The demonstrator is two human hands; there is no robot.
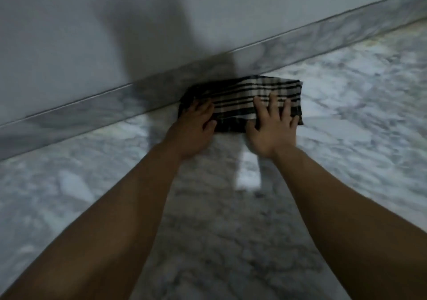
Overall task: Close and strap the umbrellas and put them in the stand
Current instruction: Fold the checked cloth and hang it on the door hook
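Marble floor [346, 119] meets pale wall [69, 34] at marble skirting [335, 38]. Striped dark-and-cream folded fabric [240, 96], possibly collapsed umbrella, lies on floor against skirting. Left hand [196, 121] rests on its left end, fingers relaxed. Right hand [272, 124] presses flat, fingers spread, on right half.
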